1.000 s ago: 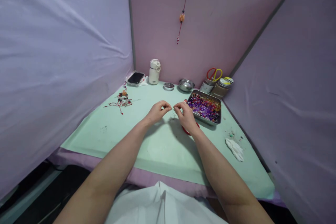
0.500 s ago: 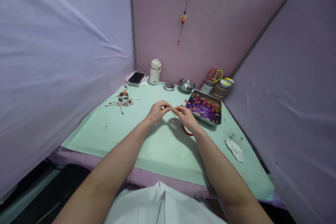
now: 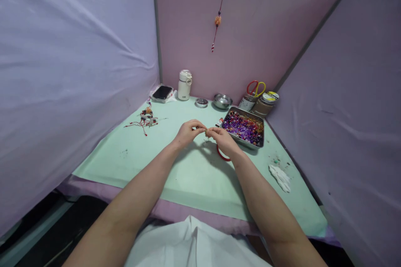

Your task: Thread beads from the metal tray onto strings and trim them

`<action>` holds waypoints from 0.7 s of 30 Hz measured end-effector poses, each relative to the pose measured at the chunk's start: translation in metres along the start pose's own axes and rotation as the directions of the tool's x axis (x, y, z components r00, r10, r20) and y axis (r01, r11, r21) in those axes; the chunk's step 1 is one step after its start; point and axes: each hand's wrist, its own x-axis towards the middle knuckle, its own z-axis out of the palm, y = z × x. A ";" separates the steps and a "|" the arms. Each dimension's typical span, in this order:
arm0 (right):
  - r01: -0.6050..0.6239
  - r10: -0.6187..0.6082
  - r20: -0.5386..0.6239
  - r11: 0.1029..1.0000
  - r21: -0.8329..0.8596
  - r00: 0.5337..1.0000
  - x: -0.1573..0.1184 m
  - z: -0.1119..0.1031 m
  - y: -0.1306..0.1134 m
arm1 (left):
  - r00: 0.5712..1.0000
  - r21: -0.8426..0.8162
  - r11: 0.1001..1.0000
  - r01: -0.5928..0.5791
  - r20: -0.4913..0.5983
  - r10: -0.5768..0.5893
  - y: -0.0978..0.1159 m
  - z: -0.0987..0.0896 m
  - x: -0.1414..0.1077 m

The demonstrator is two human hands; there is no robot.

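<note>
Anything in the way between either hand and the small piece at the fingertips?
Nothing visible: the left hand and right hand meet at the small piece. The red ring lies on the table, partly hidden by the right hand or wrist, off that path.

Wears a loose, plain white cloth garment point(image 3: 169, 244), peaked at the front by a raised vertical fold, with softer creases spreading to both sides. Leaves the slim left forearm point(image 3: 142, 181) and right forearm point(image 3: 260, 194) bare, tapering smoothly down to a bare left hand point(image 3: 187, 133) and bare right hand point(image 3: 223, 139).
</note>
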 end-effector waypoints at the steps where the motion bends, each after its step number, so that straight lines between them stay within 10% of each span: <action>1: -0.010 0.010 -0.001 1.000 0.002 1.000 0.000 0.000 0.000 | 1.000 -0.002 1.000 0.006 0.002 -0.006 0.000 0.000 0.000; 11: -0.088 0.087 0.019 0.989 0.115 0.996 -0.002 0.001 -0.006 | 1.000 -0.024 1.000 0.004 0.031 -0.003 0.002 0.000 0.000; 21: 0.126 -0.158 -0.201 0.979 -0.161 0.967 -0.001 0.003 -0.005 | 0.995 -0.017 0.996 0.087 -0.038 -0.088 0.005 0.001 -0.001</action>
